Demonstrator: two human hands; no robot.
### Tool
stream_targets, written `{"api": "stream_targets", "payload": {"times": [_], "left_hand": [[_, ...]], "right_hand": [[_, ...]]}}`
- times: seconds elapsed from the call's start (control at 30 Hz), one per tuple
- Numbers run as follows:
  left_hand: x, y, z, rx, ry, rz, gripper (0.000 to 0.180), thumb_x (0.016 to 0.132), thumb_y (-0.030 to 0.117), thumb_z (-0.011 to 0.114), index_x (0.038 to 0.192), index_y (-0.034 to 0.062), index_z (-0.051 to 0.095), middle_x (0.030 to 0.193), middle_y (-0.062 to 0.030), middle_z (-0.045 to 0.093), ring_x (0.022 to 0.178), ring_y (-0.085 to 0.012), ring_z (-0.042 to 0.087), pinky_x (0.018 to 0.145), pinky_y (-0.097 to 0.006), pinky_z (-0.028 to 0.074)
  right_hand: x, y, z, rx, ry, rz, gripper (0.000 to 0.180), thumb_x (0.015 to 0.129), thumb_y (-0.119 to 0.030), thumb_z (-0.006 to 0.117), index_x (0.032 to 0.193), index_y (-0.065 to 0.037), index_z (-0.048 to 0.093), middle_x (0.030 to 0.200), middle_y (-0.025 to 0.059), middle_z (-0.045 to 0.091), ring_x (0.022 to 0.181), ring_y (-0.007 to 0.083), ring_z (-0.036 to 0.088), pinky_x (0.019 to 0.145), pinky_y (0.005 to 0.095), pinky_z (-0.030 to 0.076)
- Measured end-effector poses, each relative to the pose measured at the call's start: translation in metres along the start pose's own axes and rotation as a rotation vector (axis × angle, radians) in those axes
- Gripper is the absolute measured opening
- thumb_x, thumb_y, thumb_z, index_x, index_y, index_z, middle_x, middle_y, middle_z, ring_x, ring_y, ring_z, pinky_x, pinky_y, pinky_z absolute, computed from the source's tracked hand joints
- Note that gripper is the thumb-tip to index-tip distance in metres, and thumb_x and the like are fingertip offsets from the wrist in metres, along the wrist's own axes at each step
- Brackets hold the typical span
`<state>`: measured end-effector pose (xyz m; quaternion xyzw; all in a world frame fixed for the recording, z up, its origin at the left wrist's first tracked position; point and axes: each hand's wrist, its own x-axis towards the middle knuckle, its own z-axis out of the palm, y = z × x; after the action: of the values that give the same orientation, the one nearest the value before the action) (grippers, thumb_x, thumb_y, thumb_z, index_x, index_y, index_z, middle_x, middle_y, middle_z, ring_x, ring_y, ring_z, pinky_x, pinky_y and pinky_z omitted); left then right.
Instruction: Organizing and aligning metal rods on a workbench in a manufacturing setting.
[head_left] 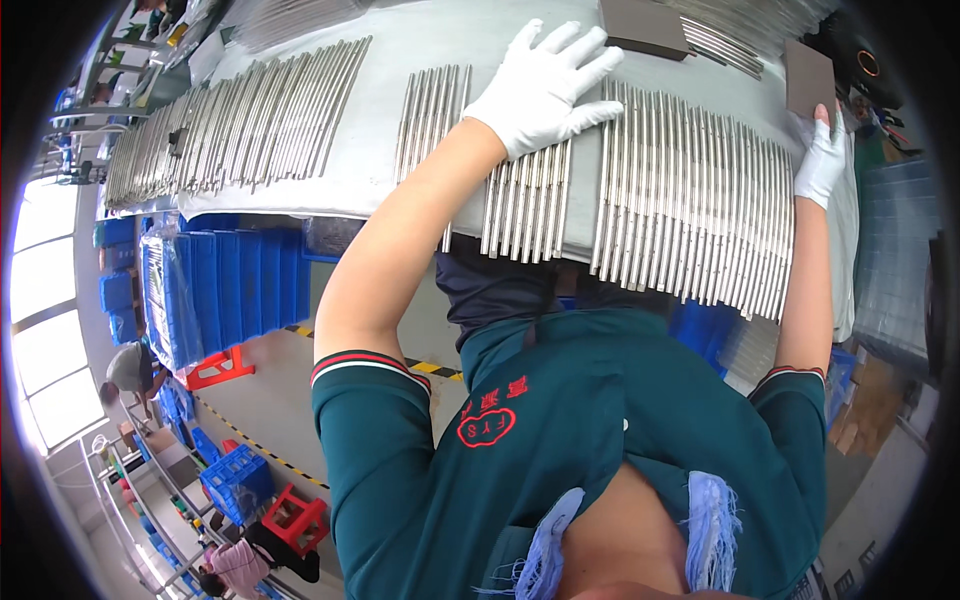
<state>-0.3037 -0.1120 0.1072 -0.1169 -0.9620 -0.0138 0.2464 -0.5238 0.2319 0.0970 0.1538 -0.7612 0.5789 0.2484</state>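
White cotton gloves on both hands, dark green short-sleeved shirt with red-and-white striped cuffs

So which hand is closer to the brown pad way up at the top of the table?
Left. The left hand lies flat on the metal rods, its fingertips just below that brown pad. The right hand is off at the table's right edge, touching a different brown pad.

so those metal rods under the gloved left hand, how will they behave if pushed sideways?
Likely to roll: the metal rods look round and smooth, lying loose side by side on the flat table. Probably stiff, since their ends overhang the table edge without sagging. Possibly slippery, given the polished shine; the left hand lies flat across several at once.
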Motion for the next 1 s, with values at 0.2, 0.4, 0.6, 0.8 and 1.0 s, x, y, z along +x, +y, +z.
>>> {"api": "stream_targets", "payload": {"times": [0.2,0.4,0.6,0.8,1.0], "left_hand": [[0.031,0.038,0.010,-0.112,0.044,0.111,0.065,0.096,0.061,0.044,0.141,0.0147,0.051,0.146,-0.0125,0.049,0.140,-0.0315,0.039,0.117,-0.054,0.024],[0.017,0.014,-0.006,-0.038,-0.013,0.100,0.068,0.097,0.059,0.046,0.144,0.0098,0.049,0.147,-0.0182,0.048,0.139,-0.0349,0.042,0.117,-0.050,0.026],[0.007,-0.023,-0.027,0.066,0.040,0.049,0.070,0.094,0.056,0.054,0.143,0.0055,0.050,0.143,-0.0214,0.052,0.135,-0.0378,0.045,0.115,-0.051,0.029],[0.059,0.053,0.001,-0.093,0.054,0.286,0.066,0.094,0.059,0.051,0.139,0.0114,0.054,0.141,-0.0179,0.054,0.134,-0.0357,0.046,0.114,-0.054,0.029],[0.085,0.095,0.043,-0.277,0.084,0.235,0.068,0.096,0.062,0.044,0.142,0.0124,0.051,0.144,-0.0175,0.050,0.140,-0.0351,0.040,0.117,-0.055,0.024]], "right_hand": [[0.002,0.016,-0.002,0.142,0.041,0.125,0.049,0.096,-0.033,0.067,0.136,-0.006,0.059,0.127,0.0092,0.065,0.114,0.0167,0.059,0.101,0.0286,0.042],[0.001,0.012,-0.002,0.219,0.082,0.161,0.047,0.095,-0.034,0.068,0.134,-0.007,0.062,0.125,0.0069,0.066,0.111,0.0141,0.059,0.100,0.0269,0.042],[0.007,0.017,-0.008,0.123,0.070,0.185,0.052,0.096,-0.037,0.065,0.132,0.000,0.059,0.120,0.0091,0.066,0.107,0.0171,0.061,0.096,0.0289,0.047],[0.006,0.025,-0.003,0.057,0.058,0.095,0.050,0.096,-0.040,0.065,0.132,-0.006,0.062,0.123,0.0083,0.067,0.111,0.0159,0.060,0.099,0.0287,0.043],[0.006,0.023,-0.001,0.189,0.072,0.102,0.047,0.096,-0.035,0.066,0.130,-0.004,0.062,0.119,0.0077,0.067,0.106,0.0147,0.061,0.095,0.0276,0.046]]}}
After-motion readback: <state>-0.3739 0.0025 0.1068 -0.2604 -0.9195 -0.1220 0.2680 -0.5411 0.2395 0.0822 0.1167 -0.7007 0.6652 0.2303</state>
